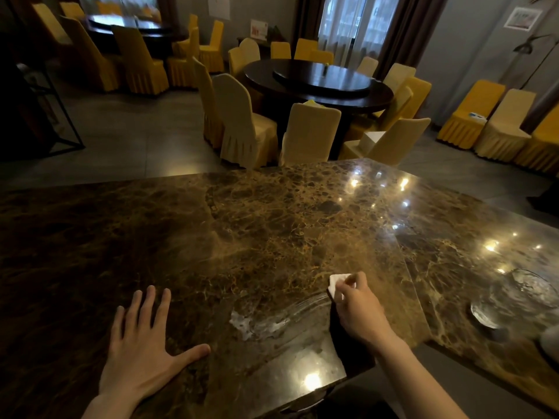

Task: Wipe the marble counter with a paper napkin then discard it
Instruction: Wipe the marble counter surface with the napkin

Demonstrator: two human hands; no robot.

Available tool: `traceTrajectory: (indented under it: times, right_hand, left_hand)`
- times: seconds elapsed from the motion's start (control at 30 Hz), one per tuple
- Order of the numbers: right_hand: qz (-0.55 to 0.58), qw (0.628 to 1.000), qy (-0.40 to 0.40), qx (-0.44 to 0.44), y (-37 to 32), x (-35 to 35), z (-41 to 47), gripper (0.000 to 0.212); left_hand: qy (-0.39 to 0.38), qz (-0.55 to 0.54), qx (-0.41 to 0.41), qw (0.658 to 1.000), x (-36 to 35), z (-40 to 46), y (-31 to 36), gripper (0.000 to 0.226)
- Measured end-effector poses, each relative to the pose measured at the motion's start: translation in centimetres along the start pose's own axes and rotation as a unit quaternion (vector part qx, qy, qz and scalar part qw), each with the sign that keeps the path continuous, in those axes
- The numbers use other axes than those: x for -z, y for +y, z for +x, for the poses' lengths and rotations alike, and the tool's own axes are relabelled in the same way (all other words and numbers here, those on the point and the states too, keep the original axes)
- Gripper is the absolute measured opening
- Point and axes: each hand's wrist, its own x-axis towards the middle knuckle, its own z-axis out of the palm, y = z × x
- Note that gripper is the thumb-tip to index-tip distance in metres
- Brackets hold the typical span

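A dark brown marble counter [248, 231] with gold veins fills the lower half of the view. My right hand [360, 309] presses a folded white paper napkin [337, 284] flat on the counter, fingers closed over it so only its far left corner shows. A wet smear [272, 320] streaks the marble just left of that hand. My left hand [142, 343] lies flat on the counter to the left, fingers spread, holding nothing.
Glass dishes [520, 297] sit on the counter at the right. Beyond the counter's far edge stand a dark round table [317, 83] ringed by yellow-covered chairs [242, 122], another table set at the back left, and more chairs along the right wall.
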Motion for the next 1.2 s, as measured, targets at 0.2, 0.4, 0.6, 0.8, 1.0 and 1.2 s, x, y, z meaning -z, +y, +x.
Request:
traceTrajectory:
  times: [0.2,0.4,0.6,0.8,1.0,1.2]
  right_hand:
    - [-0.043,0.997,-0.020,0.055,0.5,0.4,0.8,0.031]
    - [0.012,0.989,0.147,-0.033,-1.8,-2.5,-1.0,0.027]
    - [0.055,0.982,0.058,0.170,-7.2,-5.3,-3.4,0.024]
    - [0.024,0.983,0.164,-0.078,-1.7,-1.3,-1.2,0.021]
    - [0.067,0.986,0.071,0.132,-11.0,-6.4,-3.9,0.018]
    - [0.006,0.983,0.178,-0.055,0.0,-1.6,-0.9,0.011]
  left_hand:
    - [-0.004,-0.004,0.002,1.000,0.3,-0.1,0.2,0.146]
    - [-0.007,-0.003,0.001,1.000,0.4,-0.2,0.3,0.147]
    - [-0.020,0.006,0.003,1.000,0.6,-0.1,0.3,0.147]
    - [-0.026,0.004,0.003,1.000,0.8,-0.2,0.5,0.147]
    - [-0.039,0.017,0.004,0.999,1.0,-0.3,0.6,0.147]
    - [-0.031,0.007,0.005,0.999,0.9,-0.3,0.5,0.148]
